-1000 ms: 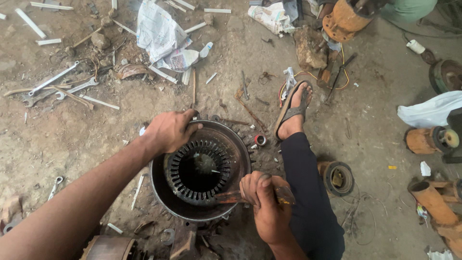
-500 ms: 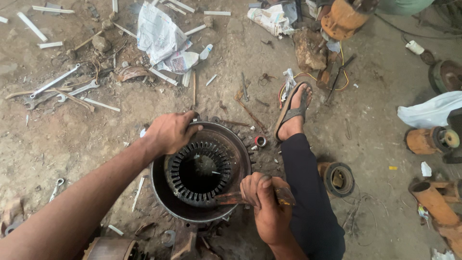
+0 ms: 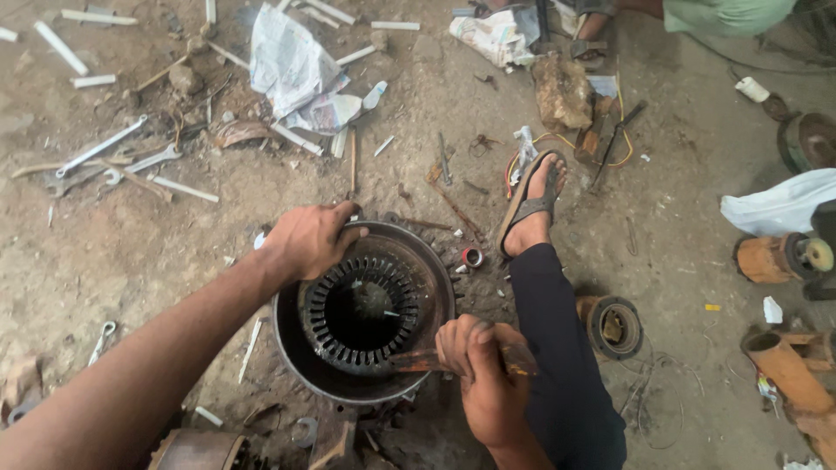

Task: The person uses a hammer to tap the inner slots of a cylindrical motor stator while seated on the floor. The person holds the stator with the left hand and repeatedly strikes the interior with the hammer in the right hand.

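A round, dark metal motor housing (image 3: 292,348) lies on the dirt floor, with a slotted stator core (image 3: 322,305) inside it. My left hand (image 3: 312,239) grips the housing's far-left rim. My right hand (image 3: 483,370) is closed on a flat rusty tool (image 3: 414,360) whose tip reaches the near-right edge of the slotted core. My leg in dark trousers (image 3: 557,348) stretches out to the right of the housing, ending in a sandalled foot (image 3: 533,198).
Spanners (image 3: 104,148), white plastic strips (image 3: 61,48) and crumpled newspaper (image 3: 292,65) litter the floor at the back left. A small rusty ring part (image 3: 614,326) lies right of my leg. Orange motor parts (image 3: 775,257) and a white bag (image 3: 784,204) are at the right.
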